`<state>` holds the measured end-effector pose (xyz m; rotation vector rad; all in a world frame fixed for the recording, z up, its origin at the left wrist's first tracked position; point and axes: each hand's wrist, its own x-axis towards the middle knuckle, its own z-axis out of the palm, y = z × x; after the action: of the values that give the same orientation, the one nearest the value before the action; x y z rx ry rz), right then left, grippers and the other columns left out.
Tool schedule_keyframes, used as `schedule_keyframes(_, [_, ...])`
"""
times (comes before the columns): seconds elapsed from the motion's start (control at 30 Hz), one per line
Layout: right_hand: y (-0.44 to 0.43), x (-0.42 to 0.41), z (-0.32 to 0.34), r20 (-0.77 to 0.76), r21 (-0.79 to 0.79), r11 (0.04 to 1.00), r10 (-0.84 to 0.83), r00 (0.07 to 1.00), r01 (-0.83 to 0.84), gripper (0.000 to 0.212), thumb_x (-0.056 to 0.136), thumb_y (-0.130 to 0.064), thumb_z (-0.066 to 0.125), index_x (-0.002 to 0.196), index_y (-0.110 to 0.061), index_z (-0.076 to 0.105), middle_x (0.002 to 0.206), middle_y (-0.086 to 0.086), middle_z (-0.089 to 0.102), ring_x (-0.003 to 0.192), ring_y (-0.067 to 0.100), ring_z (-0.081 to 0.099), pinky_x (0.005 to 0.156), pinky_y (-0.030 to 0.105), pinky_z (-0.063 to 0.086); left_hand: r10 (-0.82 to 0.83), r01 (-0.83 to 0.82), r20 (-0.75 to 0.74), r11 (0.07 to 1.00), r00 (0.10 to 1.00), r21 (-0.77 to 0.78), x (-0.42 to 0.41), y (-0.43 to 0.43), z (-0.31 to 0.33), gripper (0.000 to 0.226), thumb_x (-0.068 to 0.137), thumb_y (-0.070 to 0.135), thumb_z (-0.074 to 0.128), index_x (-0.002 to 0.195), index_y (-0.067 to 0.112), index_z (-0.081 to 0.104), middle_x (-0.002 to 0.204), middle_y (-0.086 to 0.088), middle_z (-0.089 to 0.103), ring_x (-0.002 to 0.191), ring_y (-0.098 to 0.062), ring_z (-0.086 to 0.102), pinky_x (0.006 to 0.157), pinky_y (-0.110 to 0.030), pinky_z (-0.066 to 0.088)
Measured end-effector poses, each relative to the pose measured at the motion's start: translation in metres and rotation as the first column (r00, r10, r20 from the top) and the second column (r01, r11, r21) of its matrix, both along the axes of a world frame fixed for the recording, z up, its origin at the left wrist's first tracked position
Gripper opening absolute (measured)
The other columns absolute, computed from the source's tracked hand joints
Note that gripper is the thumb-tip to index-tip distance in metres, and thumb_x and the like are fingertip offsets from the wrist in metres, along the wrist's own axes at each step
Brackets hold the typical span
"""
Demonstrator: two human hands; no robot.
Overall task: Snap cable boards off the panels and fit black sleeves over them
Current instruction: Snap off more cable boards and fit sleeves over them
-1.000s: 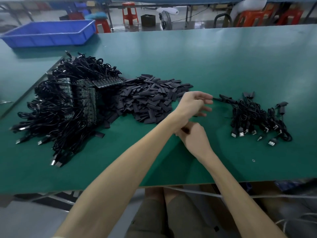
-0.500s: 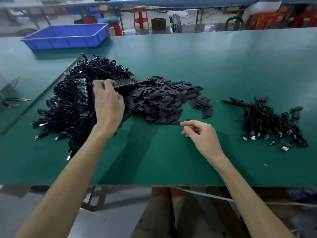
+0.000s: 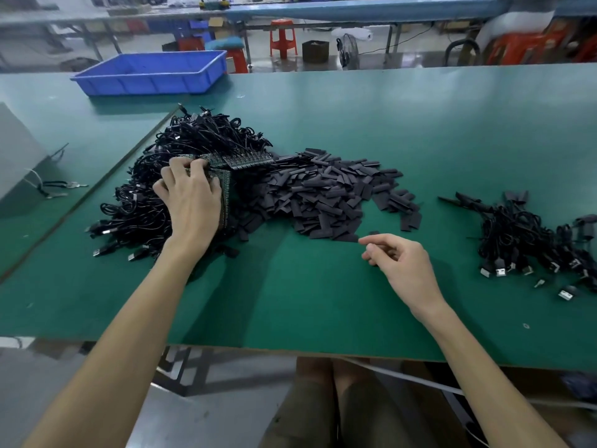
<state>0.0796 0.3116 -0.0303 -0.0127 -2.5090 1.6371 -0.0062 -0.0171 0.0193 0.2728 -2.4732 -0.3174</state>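
A big tangle of black cables (image 3: 155,202) with green panels of boards (image 3: 239,161) lies at the left of the green table. My left hand (image 3: 190,198) rests on this heap, its fingers curled round the edge of a panel. To the right spreads a pile of flat black sleeves (image 3: 323,195). My right hand (image 3: 400,263) hovers just below that pile with loosely curled fingers; nothing shows in it. A smaller heap of finished sleeved cables (image 3: 529,240) lies at the right.
A blue plastic bin (image 3: 151,72) stands at the back left of the table (image 3: 323,302). A grey box (image 3: 19,153) and some keys (image 3: 61,189) sit at the far left. Stools and benches stand behind.
My left hand crossed from the right side to the cable heap and settled onto a panel. My right hand stayed near the sleeve pile.
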Motion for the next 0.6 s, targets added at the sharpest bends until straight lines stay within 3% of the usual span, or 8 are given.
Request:
schedule_keyframes(0.1, [0.001,0.000,-0.001,-0.002,-0.007,1.000,-0.002,1.000,0.002,0.018,0.098,-0.013,0.065,0.102,-0.025,0.078,0.081,-0.008,0.077,0.079,0.006,0.071,0.086,0.035,0.059,0.004,-0.004,-0.011,1.000,1.000,-0.003,0.003,-0.003,0.001,0.030,0.102,0.027,0.056,0.125,0.008,0.057,0.126,-0.016,0.046,0.120,-0.035,0.039,0.102,-0.045,0.026])
schedule_keyframes(0.3, [0.002,0.000,-0.003,-0.002,-0.022,1.000,-0.004,1.000,0.004,0.017,0.098,-0.014,0.065,0.101,-0.025,0.078,0.080,-0.009,0.077,0.079,0.005,0.071,0.085,0.033,0.059,-0.019,0.019,-0.005,1.000,1.000,0.017,0.011,0.000,0.004,0.035,0.104,0.030,0.052,0.129,0.007,0.061,0.117,-0.014,0.050,0.114,-0.034,0.039,0.100,-0.045,0.025])
schedule_keyframes(0.6, [0.003,-0.003,-0.004,-0.005,-0.065,0.998,0.012,1.000,-0.012,0.017,0.099,-0.015,0.065,0.100,-0.025,0.078,0.081,-0.007,0.077,0.077,0.007,0.071,0.078,0.027,0.056,-0.306,0.310,-0.246,0.950,0.920,-0.024,0.035,0.052,0.042,0.021,0.096,0.031,0.067,0.106,0.013,0.069,0.102,0.000,0.054,0.103,-0.021,0.040,0.089,-0.033,0.021])
